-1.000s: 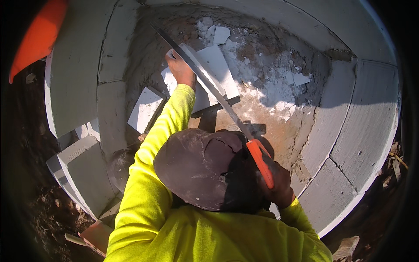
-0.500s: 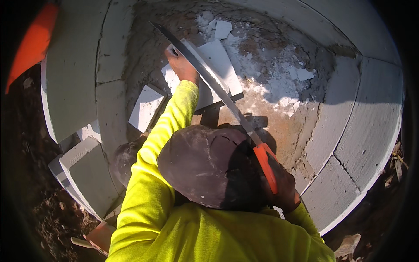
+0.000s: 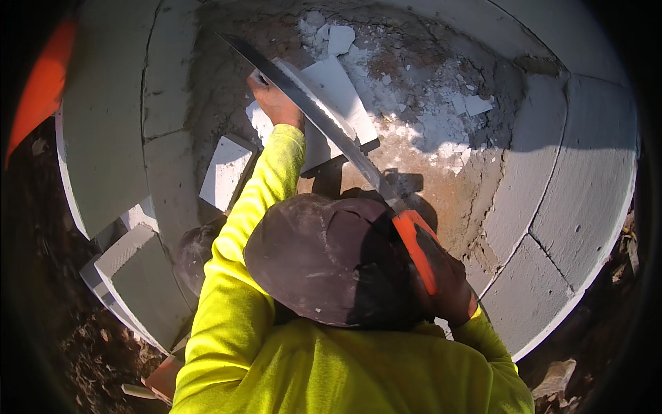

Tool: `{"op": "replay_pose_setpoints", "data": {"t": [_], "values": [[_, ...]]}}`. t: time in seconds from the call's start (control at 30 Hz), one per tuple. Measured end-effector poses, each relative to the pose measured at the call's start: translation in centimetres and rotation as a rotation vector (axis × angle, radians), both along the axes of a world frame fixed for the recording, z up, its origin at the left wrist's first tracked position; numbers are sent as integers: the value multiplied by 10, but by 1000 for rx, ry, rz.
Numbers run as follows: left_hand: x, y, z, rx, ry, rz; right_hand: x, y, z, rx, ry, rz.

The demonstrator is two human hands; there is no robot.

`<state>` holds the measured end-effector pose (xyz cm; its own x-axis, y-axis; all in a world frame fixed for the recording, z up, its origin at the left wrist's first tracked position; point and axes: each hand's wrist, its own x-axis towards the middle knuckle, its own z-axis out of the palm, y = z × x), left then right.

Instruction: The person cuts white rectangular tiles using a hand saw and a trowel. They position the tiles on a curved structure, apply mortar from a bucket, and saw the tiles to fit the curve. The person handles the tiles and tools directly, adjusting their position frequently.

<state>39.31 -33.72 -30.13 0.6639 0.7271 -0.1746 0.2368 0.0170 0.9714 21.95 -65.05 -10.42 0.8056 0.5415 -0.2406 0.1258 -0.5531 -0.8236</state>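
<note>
My right hand is closed round the orange-and-black handle of a handsaw, beside my raised knee in dark, dusty trousers. The long toothed blade runs up and left, across a white lightweight block. At the block's left side, my left hand has its fingers curled against it, close to the blade; part of the grip is hidden. Whether the teeth have cut into the block cannot be made out. A smaller white block piece lies left of my left forearm.
Low grey block walls stand at left and right, curved by the lens. White chips and powder lie on the brown floor. Loose blocks stand at lower left, and an orange object shows at the far-left rim.
The saw has slid slightly forward and left along its length, my right hand with it. My left hand stays at the block. The whole view has shifted a little.
</note>
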Motion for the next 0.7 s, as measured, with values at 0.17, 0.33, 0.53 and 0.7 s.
{"op": "replay_pose_setpoints", "data": {"t": [0.17,0.33,0.53,0.7], "values": [[1,-4,4,31,20,21,1,-1,-2,-18,54,-1],[1,-3,4,33,16,-40,6,-10,-3,34,-73,17],[1,-3,2,46,12,13,1,-8,-1,-41,1,-21],[2,-8,6,52,33,-33,11,-3,-4,-6,61,-13]]}}
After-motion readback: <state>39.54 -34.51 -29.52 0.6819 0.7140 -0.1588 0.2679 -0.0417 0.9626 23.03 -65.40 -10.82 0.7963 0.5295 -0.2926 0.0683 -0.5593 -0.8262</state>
